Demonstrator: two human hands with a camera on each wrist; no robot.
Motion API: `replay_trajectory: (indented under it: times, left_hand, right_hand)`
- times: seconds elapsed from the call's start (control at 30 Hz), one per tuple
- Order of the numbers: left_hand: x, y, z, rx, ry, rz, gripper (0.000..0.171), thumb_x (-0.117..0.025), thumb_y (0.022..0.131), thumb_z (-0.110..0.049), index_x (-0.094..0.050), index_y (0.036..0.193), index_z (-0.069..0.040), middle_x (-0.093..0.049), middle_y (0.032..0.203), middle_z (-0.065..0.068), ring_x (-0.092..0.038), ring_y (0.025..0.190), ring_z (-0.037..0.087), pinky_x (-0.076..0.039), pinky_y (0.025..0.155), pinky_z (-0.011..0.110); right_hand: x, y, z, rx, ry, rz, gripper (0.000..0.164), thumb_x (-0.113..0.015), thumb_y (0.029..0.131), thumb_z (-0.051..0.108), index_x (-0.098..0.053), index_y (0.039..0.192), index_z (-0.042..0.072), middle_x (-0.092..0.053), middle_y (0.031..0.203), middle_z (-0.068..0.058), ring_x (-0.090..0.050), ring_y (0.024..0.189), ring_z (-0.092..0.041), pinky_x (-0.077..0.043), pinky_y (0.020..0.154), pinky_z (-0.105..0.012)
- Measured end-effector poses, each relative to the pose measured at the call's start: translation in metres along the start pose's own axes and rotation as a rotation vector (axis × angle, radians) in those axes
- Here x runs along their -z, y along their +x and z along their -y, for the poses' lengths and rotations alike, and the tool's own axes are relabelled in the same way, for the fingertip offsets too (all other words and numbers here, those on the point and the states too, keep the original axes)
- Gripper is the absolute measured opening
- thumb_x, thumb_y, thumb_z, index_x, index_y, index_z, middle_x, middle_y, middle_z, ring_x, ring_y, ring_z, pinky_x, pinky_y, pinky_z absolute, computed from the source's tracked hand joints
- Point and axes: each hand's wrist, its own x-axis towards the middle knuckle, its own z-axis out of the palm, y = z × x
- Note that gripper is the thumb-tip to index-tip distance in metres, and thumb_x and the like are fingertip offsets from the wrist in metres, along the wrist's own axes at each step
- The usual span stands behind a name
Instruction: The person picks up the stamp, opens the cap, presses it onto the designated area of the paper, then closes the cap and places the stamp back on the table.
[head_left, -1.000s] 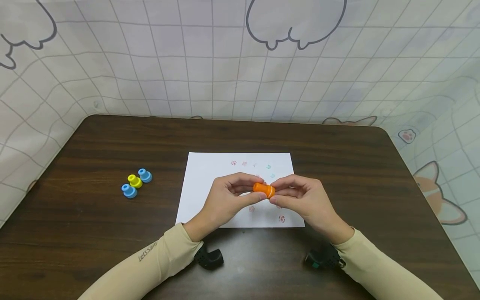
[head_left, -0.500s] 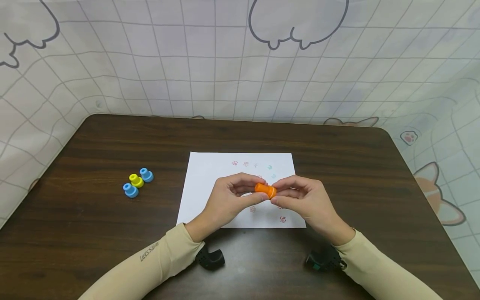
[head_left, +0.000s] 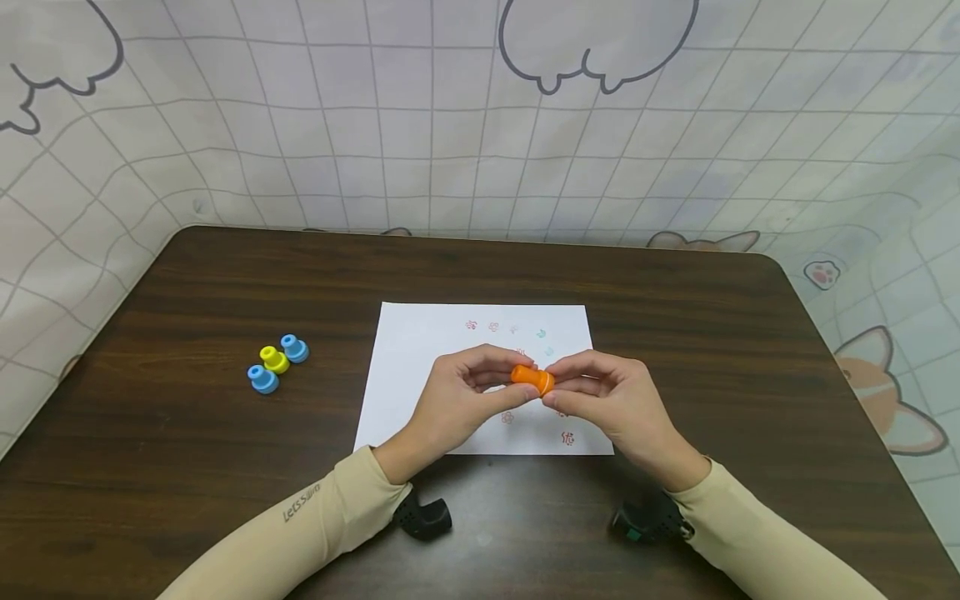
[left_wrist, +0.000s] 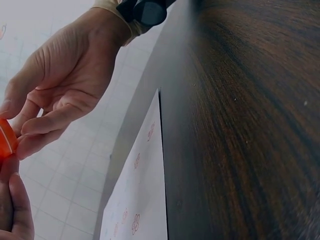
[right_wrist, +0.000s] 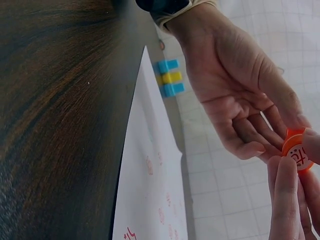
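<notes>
Over the white paper (head_left: 408, 358), an orange stamp (head_left: 531, 380) lies sideways between both hands. My left hand (head_left: 459, 390) pinches its handle end between thumb and fingers. From the other side, my right hand (head_left: 611, 398) pinches the wider end at the white ring. The right wrist view shows the stamp's round face (right_wrist: 299, 157), with a red character on it, partly covered by right-hand fingertips. Red and teal prints mark the paper, including a red character (head_left: 567, 438) near its front edge; the hands hide some of them.
To the left on the dark wooden table (head_left: 187, 467) stand a yellow stamp (head_left: 274, 360) and two blue stamps, one a nearer blue stamp (head_left: 263, 380) and one a farther blue stamp (head_left: 295, 348). A grid-patterned curtain (head_left: 450, 167) surrounds the back and sides.
Both hands keep the same hold on the orange stamp. The head view has shifted a little, so the table things appear slightly farther right.
</notes>
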Motion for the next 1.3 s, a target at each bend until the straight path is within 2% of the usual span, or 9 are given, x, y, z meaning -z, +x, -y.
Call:
replay_trajectory:
  times: [0.3, 0.87, 1.3]
  left_hand:
    - [0.0002, -0.0012, 0.0004, 0.005, -0.003, 0.023, 0.027, -0.084, 0.086, -0.012, -0.077, 0.112, -0.012, -0.077, 0.112, 0.009, -0.077, 0.098, 0.013, -0.06, 0.072, 0.021]
    - [0.0025, -0.002, 0.0043, -0.059, 0.009, 0.042, 0.029, -0.084, 0.085, -0.008, -0.077, 0.113, -0.009, -0.077, 0.114, 0.013, -0.077, 0.097, 0.012, -0.063, 0.083, 0.024]
    - [0.0072, -0.0033, 0.0069, -0.081, 0.039, 0.051, 0.028, -0.085, 0.085, -0.01, -0.077, 0.112, -0.01, -0.077, 0.113, 0.012, -0.077, 0.097, 0.014, -0.064, 0.084, 0.026]
  right_hand:
    - [0.0007, -0.002, -0.0013, 0.023, -0.026, 0.005, 0.032, -0.082, 0.087, 0.004, -0.07, 0.115, -0.006, -0.078, 0.103, 0.006, -0.079, 0.092, -0.011, -0.065, 0.077, -0.026]
    - [-0.0014, -0.004, -0.005, 0.062, -0.037, 0.013, 0.032, -0.082, 0.087, 0.006, -0.071, 0.115, -0.004, -0.078, 0.105, 0.007, -0.079, 0.095, -0.012, -0.065, 0.08, -0.028]
    - [-0.0039, -0.0026, -0.008, 0.102, -0.028, 0.027, 0.033, -0.082, 0.086, 0.004, -0.071, 0.116, -0.003, -0.078, 0.104, 0.005, -0.078, 0.095, -0.015, -0.065, 0.081, -0.029]
